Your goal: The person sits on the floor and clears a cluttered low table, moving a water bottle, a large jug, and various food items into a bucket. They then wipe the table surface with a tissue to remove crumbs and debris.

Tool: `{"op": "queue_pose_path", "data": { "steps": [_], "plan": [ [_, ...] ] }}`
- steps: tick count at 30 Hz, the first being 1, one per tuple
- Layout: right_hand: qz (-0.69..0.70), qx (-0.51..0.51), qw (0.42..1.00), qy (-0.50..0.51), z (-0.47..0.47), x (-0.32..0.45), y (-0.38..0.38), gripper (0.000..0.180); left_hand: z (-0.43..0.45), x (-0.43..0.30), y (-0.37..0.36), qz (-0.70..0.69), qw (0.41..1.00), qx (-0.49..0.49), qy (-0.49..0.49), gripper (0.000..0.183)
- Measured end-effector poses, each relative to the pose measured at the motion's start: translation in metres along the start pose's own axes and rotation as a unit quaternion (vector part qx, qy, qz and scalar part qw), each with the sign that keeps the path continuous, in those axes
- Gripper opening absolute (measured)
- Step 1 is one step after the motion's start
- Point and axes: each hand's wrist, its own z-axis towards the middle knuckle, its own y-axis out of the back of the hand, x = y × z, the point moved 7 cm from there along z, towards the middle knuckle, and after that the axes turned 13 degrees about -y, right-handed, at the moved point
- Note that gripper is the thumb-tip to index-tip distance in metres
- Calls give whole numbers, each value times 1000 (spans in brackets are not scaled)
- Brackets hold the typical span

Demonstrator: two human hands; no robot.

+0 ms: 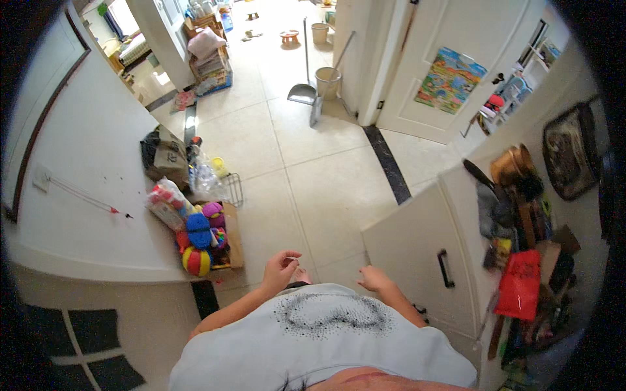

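My left hand [281, 269] hangs in front of my shirt with nothing in it, its fingers loosely bent and apart. Lower right of the middle, my right hand [374, 279] is also free of any object; its fingers are partly curled, and it is near the white cabinet door [411, 239] with a black handle [445, 268]. To the left of my left hand, a cardboard box [234, 237] on the floor holds balls and soft toys, among them a red-and-yellow ball [196, 261] and a blue one [198, 230]. A bare foot [302, 276] shows between my hands.
A cluttered cabinet top on the right carries a red bag [519, 283] and a copper-coloured pot [513, 163]. Ahead, a long-handled dustpan [302, 94] stands beside a beige bucket [328, 83]. Bags [168, 156] and a wire rack [235, 189] line the left wall.
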Motion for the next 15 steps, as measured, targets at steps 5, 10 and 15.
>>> {"op": "queue_pose_path", "data": {
  "steps": [5,10,15],
  "plan": [
    [90,-74,990,74,91,88,90,41,96,21,100,35,999,-29,26,16],
    [49,-69,991,101,197,133,175,43,222,37,114,-2,1000,5,-4,17],
    [-50,-45,997,39,331,160,284,45,359,45,152,46,998,30,1,19]
  ]
}}
